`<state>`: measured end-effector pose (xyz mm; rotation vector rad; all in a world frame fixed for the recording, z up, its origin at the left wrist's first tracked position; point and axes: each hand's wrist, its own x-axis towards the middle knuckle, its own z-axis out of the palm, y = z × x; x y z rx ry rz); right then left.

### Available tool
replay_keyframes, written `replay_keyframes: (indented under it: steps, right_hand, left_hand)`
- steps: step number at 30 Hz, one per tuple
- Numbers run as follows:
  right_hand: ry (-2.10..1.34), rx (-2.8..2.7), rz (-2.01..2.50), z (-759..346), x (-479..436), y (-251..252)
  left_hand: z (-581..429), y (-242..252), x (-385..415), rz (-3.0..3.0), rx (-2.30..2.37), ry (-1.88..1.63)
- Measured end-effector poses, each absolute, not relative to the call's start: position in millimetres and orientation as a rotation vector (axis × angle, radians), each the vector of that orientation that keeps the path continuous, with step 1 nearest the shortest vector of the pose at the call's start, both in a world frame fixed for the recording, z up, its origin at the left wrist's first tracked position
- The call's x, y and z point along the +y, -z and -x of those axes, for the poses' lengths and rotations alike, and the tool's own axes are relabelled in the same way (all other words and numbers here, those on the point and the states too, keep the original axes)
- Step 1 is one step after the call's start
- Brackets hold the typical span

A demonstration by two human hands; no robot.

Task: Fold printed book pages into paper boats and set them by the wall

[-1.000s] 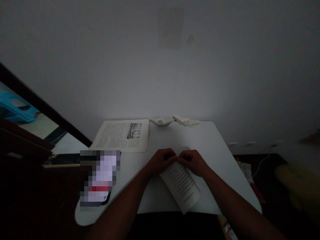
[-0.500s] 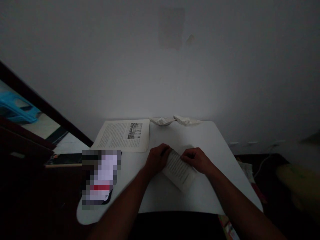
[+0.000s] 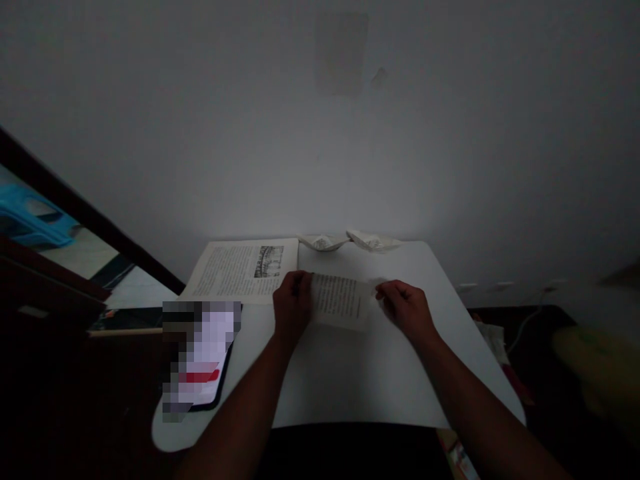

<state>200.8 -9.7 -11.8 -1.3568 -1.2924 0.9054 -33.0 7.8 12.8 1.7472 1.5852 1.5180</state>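
A folded sheet of printed paper (image 3: pixel 340 303) is held up a little above the white table, its lines of text facing me. My left hand (image 3: pixel 294 303) is closed on the sheet's left edge, thumb and fingers pinching near the top corner. At the sheet's upper right, my right hand (image 3: pixel 406 303) is closed in a pinch, its fingertips at a blurred corner of the paper. Behind the hands, against the wall, lie two folded paper shapes like small boats, one on the left (image 3: pixel 323 243) and one on the right (image 3: pixel 373 241).
A printed page or booklet (image 3: pixel 225 270) with a picture lies at the table's back left. A phone (image 3: pixel 207 353), partly blurred out, rests at the left edge of the white table (image 3: pixel 335 393). The wall (image 3: pixel 250 133) stands right behind. A blue plastic object (image 3: pixel 40 217) is at far left.
The printed paper has turned from slanting to nearly level and risen from the table's middle. My left hand has moved left and away from me; my right hand has shifted slightly right.
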Motion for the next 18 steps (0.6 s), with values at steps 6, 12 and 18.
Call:
replay_keyframes:
  steps: [6,12,18]
  right_hand:
    - [-1.159,-1.229,1.204,-188,-7,20]
    - [-0.997,-1.476,1.271,-183,-12,9]
    - [-0.572,-1.828,1.328,-174,-22,-6]
  left_hand:
    - [24,-12,4,-1.622,1.552,-1.442]
    - [15,-10,-3,-1.761,1.474,-1.315]
    - [18,-10,-3,-1.954,1.477,-1.432]
